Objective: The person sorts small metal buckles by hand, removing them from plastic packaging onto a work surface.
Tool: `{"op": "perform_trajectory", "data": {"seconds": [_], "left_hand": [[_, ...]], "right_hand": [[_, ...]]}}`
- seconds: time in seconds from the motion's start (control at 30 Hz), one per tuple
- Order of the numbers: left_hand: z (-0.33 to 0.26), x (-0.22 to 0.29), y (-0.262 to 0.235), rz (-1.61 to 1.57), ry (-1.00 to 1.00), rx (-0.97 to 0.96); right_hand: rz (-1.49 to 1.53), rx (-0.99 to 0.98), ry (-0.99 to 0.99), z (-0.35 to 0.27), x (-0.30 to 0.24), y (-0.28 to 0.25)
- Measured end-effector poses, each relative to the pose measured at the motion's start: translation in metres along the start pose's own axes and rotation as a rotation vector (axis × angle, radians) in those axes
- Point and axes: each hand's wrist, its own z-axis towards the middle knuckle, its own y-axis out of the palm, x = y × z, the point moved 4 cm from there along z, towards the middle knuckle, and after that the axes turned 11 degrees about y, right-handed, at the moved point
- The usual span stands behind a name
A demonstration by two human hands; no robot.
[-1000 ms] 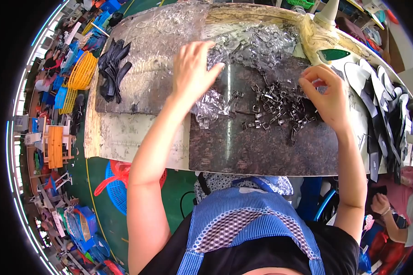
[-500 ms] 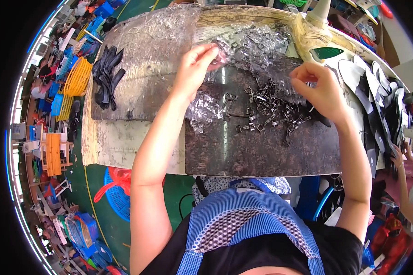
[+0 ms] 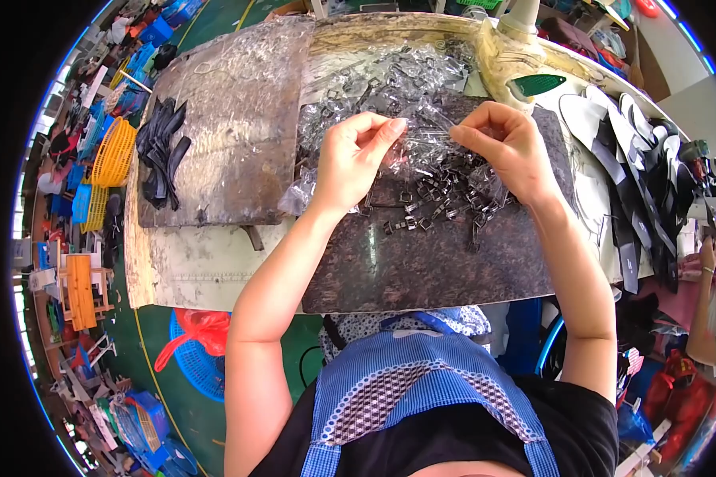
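Above the middle of the table both hands hold a small clear plastic bag [image 3: 428, 133] stretched between them. The fingertips of my left hand [image 3: 352, 159] pinch its left side, and my right hand [image 3: 511, 147] grips its right side between thumb and fingers. Just below lies a loose pile of small dark metal buckles [image 3: 445, 197], partly hidden by the bag and my right hand. Beyond the hands, crumpled clear plastic bags [image 3: 422, 73] are heaped together. Whether anything is inside the held bag I cannot tell.
Black strips [image 3: 162, 155] lie on the dark board [image 3: 239, 119] at left. At right are pale sole-shaped pieces with black straps [image 3: 624, 151]. A cream-coloured stand [image 3: 505, 60] bearing a green oval piece [image 3: 537, 84] is at the back. Another person's arm [image 3: 702, 318] shows far right.
My right hand has moved left toward my left hand, and the clear bag is now spread between both. The view has shifted slightly.
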Motion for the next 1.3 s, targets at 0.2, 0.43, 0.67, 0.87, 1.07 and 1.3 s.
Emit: {"op": "perform_trajectory", "data": {"seconds": [0.2, 0.43, 0.67, 0.87, 1.07, 1.3], "left_hand": [[-0.001, -0.003, 0.02, -0.259, 0.103, -0.027], [-0.016, -0.004, 0.03, 0.072, 0.159, -0.141], [-0.009, 0.02, -0.015, 0.78, 0.358, -0.06], [0.025, -0.019, -0.087, 1.538, 0.27, -0.073], [0.03, -0.01, -0.078, 1.047, 0.34, -0.014], [0.03, 0.007, -0.038, 0.062, 0.078, 0.038]], "right_hand": [[0.174, 0.054, -0.064, -0.007, -0.003, -0.002], [-0.492, 0.371, -0.484, -0.025, -0.032, 0.003], [-0.593, 0.315, -0.447, -0.021, -0.021, -0.012], [-0.621, 0.308, -0.446, -0.016, -0.022, -0.014], [-0.51, 0.281, -0.376, -0.017, -0.018, -0.027], [-0.297, 0.263, -0.179, -0.009, -0.009, -0.04]]}}
